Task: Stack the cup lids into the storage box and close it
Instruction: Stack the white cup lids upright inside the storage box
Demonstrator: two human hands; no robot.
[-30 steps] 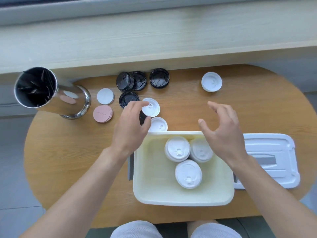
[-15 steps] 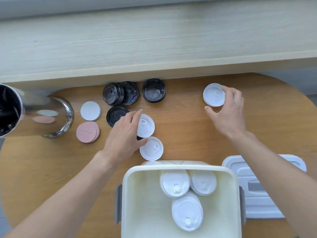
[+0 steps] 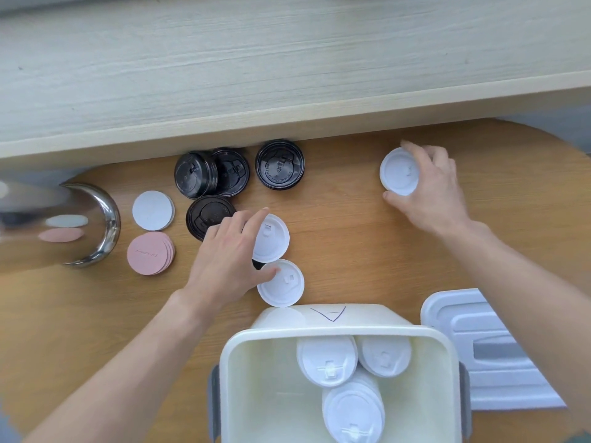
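The cream storage box (image 3: 238, 378) stands open at the table's near edge with three piles of white lids (image 3: 327, 359) inside. Its white cover (image 3: 499, 356) lies flat to the right. My right hand (image 3: 431, 190) grips a single white lid (image 3: 398, 172) at the far right, fingers curled round its rim. My left hand (image 3: 230, 257) lies over two white lids: its fingers on the farther one (image 3: 273, 239), its thumb on the nearer one (image 3: 284, 284). Several black lids (image 3: 279, 164) sit at the back by the wall.
A steel canister (image 3: 86, 219) lies on its side at the left. Beside it are a white disc (image 3: 153, 210) and a stack of pink discs (image 3: 150, 253). A pale wooden ledge (image 3: 287, 75) runs along the far side of the round wooden table (image 3: 351, 244).
My right hand reached to the far right and closed round the lone white lid. My left hand settled over the two white lids. The view shifted forward, so the box sits lower in frame.
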